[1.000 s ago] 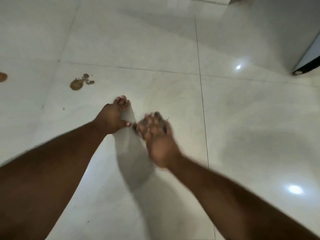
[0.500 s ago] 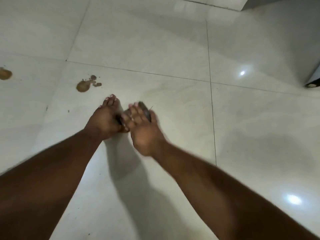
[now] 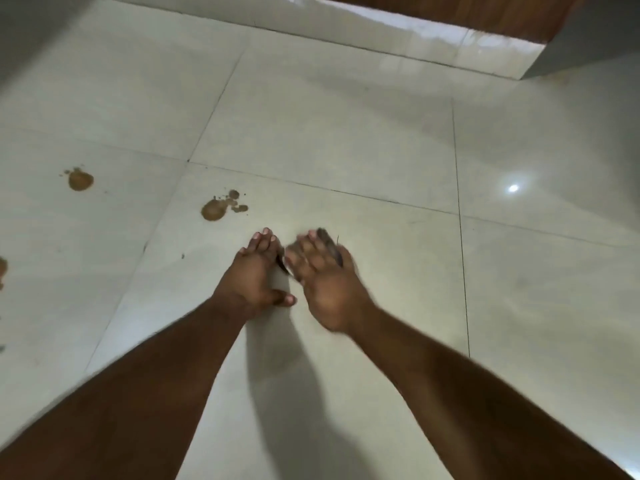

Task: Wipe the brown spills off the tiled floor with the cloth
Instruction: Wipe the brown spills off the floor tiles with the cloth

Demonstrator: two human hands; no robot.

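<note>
Below us, glossy pale floor tiles (image 3: 346,133) carry round brown spills (image 3: 214,209) with small splatters, up and left of our hands. Our left hand (image 3: 252,275) lies flat, fingers straight, thumb out. Our right hand (image 3: 325,282) presses a dark crumpled cloth (image 3: 329,244) with blurred fingers; whether it clutches it we cannot tell.

Spills (image 3: 214,209) on floor (image 3: 346,133), left of hands.

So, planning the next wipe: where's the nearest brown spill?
In the head view, the nearest brown spill lies on the floor left of and beyond the left hand.
</note>
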